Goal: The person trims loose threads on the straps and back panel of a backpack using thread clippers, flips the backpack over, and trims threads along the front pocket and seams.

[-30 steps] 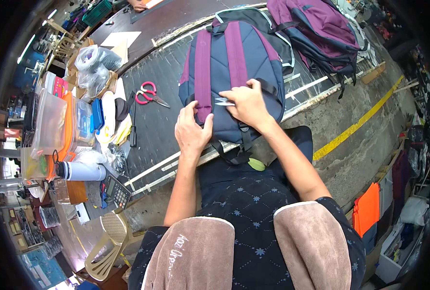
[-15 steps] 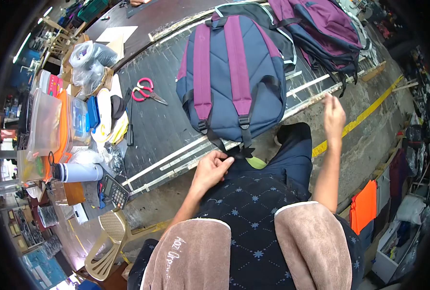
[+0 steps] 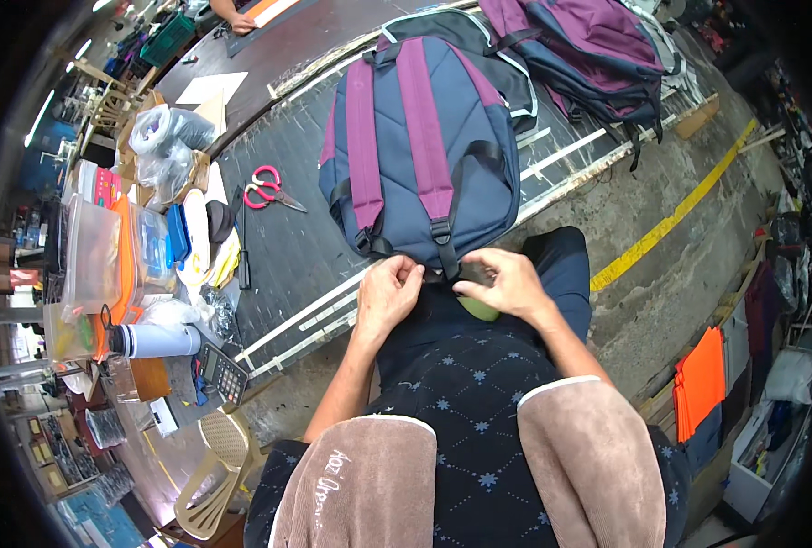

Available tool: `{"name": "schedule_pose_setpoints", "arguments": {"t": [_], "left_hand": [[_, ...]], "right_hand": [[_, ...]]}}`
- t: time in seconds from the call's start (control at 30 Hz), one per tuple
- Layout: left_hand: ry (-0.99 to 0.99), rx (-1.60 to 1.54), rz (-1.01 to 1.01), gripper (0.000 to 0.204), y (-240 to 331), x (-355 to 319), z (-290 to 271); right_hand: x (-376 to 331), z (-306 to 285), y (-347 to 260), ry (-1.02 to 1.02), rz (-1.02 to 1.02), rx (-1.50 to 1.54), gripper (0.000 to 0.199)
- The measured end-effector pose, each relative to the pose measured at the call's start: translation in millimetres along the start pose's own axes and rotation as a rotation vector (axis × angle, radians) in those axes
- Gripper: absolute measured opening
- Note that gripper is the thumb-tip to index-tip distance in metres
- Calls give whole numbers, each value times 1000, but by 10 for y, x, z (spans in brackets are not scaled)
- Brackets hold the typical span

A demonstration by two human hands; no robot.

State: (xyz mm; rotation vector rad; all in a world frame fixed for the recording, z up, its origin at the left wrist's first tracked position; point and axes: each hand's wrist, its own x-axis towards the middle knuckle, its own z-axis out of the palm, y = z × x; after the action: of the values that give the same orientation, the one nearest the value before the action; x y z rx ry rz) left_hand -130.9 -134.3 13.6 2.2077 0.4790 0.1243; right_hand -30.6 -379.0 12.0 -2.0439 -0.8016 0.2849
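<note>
Concrete floor (image 3: 661, 196) beyond table edge (image 3: 597, 171); backpack strap (image 3: 448, 260) between pinched left fingers (image 3: 410, 267) and parted right fingers (image 3: 491, 258).

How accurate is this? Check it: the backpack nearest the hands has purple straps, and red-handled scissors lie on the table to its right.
The side is wrong: the head view shows the red-handled scissors on the table to the left of that backpack. Its purple straps are stated correctly.

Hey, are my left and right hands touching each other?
Apart. The head view shows a gap between the left hand and the right hand, with a black strap between them.
</note>
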Motion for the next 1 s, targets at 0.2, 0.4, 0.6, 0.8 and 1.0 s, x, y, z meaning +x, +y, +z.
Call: {"name": "schedule_pose_setpoints", "arguments": {"t": [0.2, 0.4, 0.6, 0.8, 1.0], "left_hand": [[-121, 20, -147, 27, 215, -196, -19], [-498, -219, -64, 38, -84, -240, -7], [-386, -1257, -49, 57, 474, -225, 160], [-279, -1386, -219, 27, 617, -44, 284], [-336, -1315, -207, 22, 692, 10, 146]], "right_hand": [[18, 283, 173, -134, 158, 413, 26], [243, 30, -225, -158, 387, 1450, 20], [461, -170, -266, -16, 412, 1538, 21], [433, -290, -269, 79, 327, 1438, 22], [318, -287, -370, 154, 292, 965, 19]]}}
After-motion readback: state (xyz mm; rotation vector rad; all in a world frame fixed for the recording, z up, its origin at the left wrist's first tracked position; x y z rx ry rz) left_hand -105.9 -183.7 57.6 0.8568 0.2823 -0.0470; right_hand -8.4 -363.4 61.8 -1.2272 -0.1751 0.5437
